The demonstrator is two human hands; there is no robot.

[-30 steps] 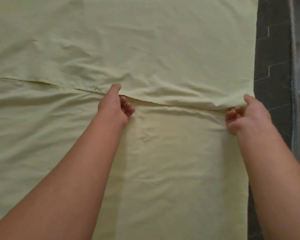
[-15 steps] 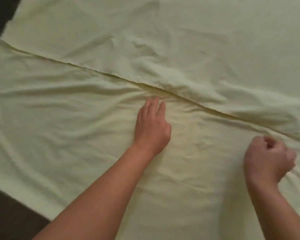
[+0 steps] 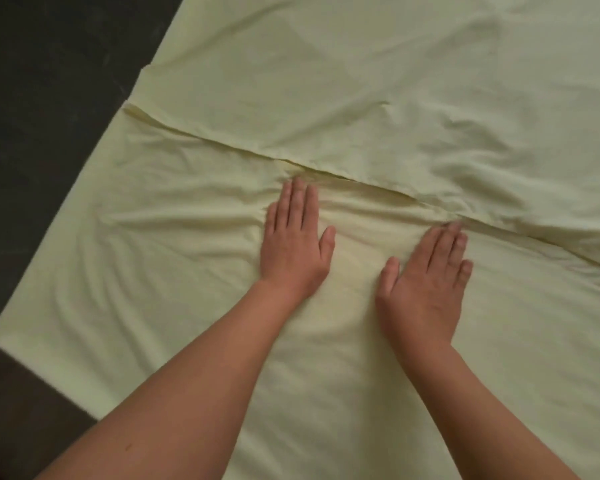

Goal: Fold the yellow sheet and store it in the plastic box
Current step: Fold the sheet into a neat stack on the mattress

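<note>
The yellow sheet (image 3: 395, 81) fills the view, bordered from 11 to 8 o'clock by dark floor (image 3: 49, 98); a folded layer's edge (image 3: 222, 144) crosses from 10 to 3 o'clock. The thin cloth is soft and rumpled. The left hand (image 3: 293, 244) and right hand (image 3: 426, 282) lie flat at centre, fingers straight, pressing it just below that edge.

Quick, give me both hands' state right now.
Left hand: open, flat, pressing the yellow sheet.
Right hand: open, flat on the sheet, holding nothing.
</note>
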